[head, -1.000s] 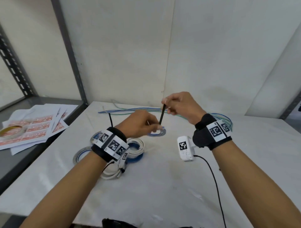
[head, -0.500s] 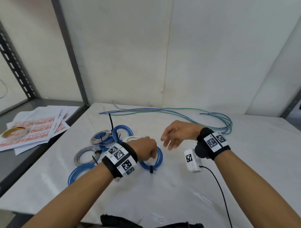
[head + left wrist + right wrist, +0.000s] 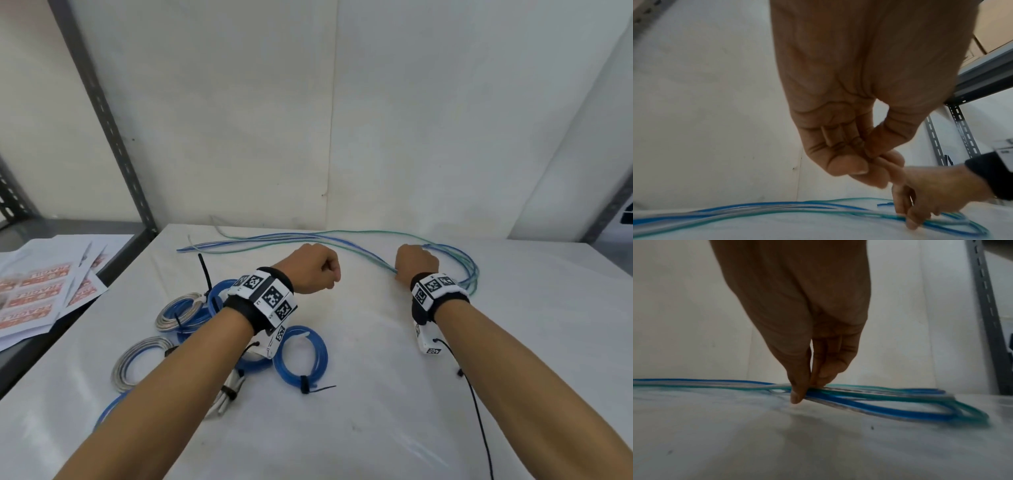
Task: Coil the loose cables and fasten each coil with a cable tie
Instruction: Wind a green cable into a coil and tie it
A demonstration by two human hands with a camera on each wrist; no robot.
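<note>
My right hand (image 3: 416,262) pinching loose cables (image 3: 869,398) on surface (image 3: 359,394), my left hand (image 3: 313,269) curled up w/ nothing in it, tied coils (image 3: 301,356) nearby.

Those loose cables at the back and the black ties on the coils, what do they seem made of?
Loose cables: seemingly flexible plastic, glossy and partly see-through, blue, green and clear. Black tie on a blue coil: probably stiff matte plastic; its tail juts out straight.
</note>
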